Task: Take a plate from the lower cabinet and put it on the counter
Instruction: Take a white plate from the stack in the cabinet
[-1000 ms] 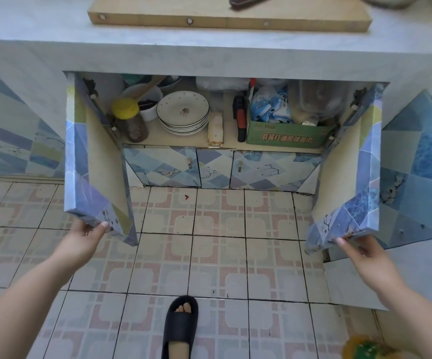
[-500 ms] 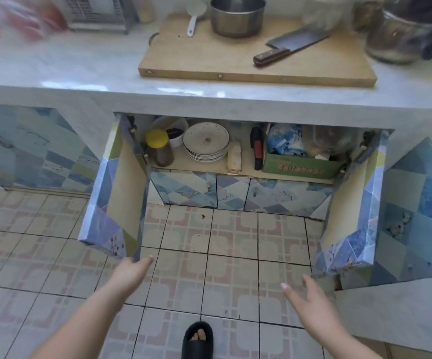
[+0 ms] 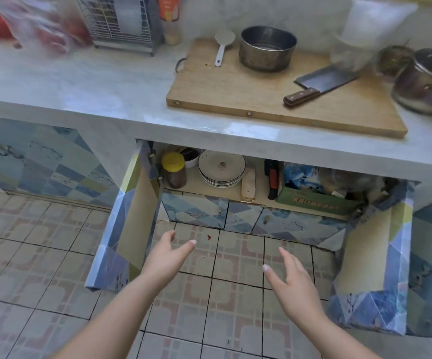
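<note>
A stack of pale speckled plates sits on the shelf of the lower cabinet, whose two patterned doors stand wide open. Above it runs the grey marble counter. My left hand reaches forward over the floor tiles, fingers apart, holding nothing, well below and in front of the plates. My right hand is beside it, also spread and empty, a little lower and to the right.
A yellow-lidded jar stands left of the plates, a wooden block and a green box to their right. On the counter lie a cutting board with cleaver and steel pot, a dish rack and another pot.
Both hands have let go of the cabinet doors and moved inward and forward toward the open cabinet. The view has lifted, so the countertop now shows.
</note>
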`<state>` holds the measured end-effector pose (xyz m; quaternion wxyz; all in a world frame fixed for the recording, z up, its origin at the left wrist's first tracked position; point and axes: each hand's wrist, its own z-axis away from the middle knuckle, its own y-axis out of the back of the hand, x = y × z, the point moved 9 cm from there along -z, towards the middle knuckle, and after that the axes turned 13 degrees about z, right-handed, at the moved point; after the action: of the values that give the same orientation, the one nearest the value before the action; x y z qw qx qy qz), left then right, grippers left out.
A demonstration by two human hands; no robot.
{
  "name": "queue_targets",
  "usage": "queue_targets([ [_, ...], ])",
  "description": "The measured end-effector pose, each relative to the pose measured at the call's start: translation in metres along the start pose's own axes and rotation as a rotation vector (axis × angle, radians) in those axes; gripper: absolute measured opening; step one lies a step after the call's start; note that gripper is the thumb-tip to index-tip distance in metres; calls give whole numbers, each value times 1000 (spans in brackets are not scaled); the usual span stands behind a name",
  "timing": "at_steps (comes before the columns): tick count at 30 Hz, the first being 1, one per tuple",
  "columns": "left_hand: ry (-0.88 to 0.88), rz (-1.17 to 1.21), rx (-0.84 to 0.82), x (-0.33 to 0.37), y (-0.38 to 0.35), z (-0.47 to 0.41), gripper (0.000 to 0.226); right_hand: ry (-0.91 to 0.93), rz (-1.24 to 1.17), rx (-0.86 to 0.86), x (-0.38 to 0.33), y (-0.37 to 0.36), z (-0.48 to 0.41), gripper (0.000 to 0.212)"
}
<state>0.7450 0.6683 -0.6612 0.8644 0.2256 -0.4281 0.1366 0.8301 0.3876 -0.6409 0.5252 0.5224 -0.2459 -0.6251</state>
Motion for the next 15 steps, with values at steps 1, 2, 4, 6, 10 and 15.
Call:
queue_targets([
  [1,-12,4,-11,3,0,-5,79,-5,0,2,-4,0,-7,68],
  [2,-29,7,-17,6,-1,-9,78,-5,-5,4,-9,0,-13,68],
  [4,-75,0,-17,12,-1,-19,74,6,-8,9,-18,-2,-26,68],
  [6,-99,-7,-2,15,0,-32,70,9,-7,13,-23,-5,-42,69],
  [10,-117,-11,22,17,0,-61,69,5,8,29,-29,-11,-76,68],
  [15,-154,11,28,14,-7,-96,68,-3,20,47,-35,-21,-123,70],
])
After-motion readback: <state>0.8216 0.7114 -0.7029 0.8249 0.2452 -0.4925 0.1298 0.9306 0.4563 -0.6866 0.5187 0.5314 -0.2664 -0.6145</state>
